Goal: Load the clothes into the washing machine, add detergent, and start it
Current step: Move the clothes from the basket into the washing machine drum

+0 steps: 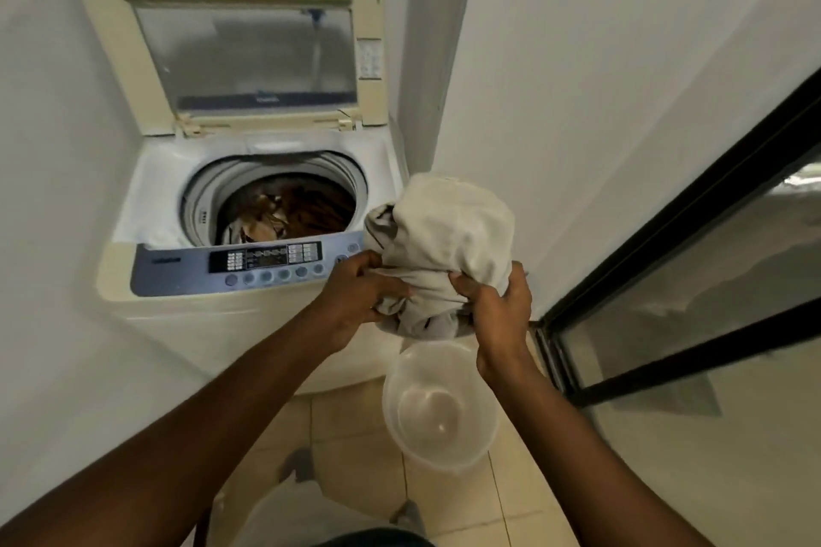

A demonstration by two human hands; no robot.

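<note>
Standing against the pale walls, the top-loading washing machine [249, 209] is taking up the left half of the view, its lid [242, 44] tipped up and leaning back so the drum is lying open; to the right a dark-framed glass door [693, 271] is running diagonally down toward the tiled floor [355, 435]; inside the drum [284, 209] brown and tan clothes [302, 209] are already lying in a heap; along the machine's front edge the blue control panel [249, 266] is showing a dark display and a row of round buttons; just right of that panel, outside the drum and off the machine's front right corner, a bundled cream-white garment [448, 235] is being held up in the air by both hands; the left hand [360, 298] is clutching the lower left of the bundle, fingers curled tight into the fabric; the right hand [497, 315] is gripping the lower right, thumb pressed into the cloth and fingers wrapped round behind it; a greyer fold of cloth is hanging out between the two hands; directly beneath the bundle a clear plastic basin [440, 409] is sitting on the floor close to the machine's base, nothing visible in it; both bare forearms are reaching in from the bottom of the view.
</note>
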